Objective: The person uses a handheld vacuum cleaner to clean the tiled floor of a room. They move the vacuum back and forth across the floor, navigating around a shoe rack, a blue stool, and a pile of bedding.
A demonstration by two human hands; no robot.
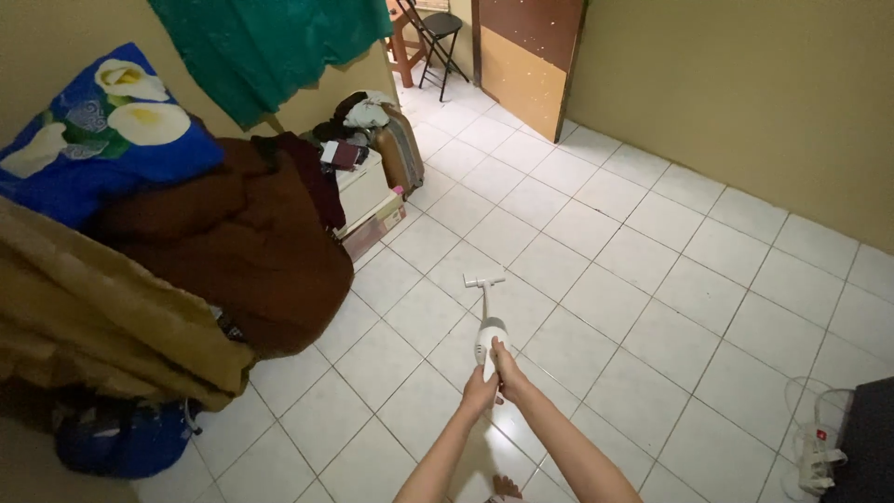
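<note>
Head view: both your arms run up from 6 o'clock and meet just below frame centre on a white handheld vacuum [488, 337]. Your left hand [480, 391] is wrapped around the rear of its body, fingers curled shut on it. Your right hand [507, 366] sits slightly ahead, also closed on the body, touching the left. The vacuum points toward 12 o'clock, its thin tube ending in a small T-shaped nozzle [483, 280] down at the white tiled floor [652, 279]; whether it touches, can't tell. At 9 o'clock from your hands, a brown blanket [251, 242] is heaped over a pile, with a tan cloth [93, 317] draped at the left edge and a blue floral pillow [93, 130] above it. A blue bag [121, 438] sits at 8 o'clock under the tan cloth. At 11 o'clock, clothes piled on a white box [365, 186], with a green cloth [270, 47] hanging above. At 12 o'clock, a brown door [526, 61] stands open, with a black folding chair [438, 33] beyond it. At 4 o'clock, clear sandals [815, 438] by the right edge.
</note>
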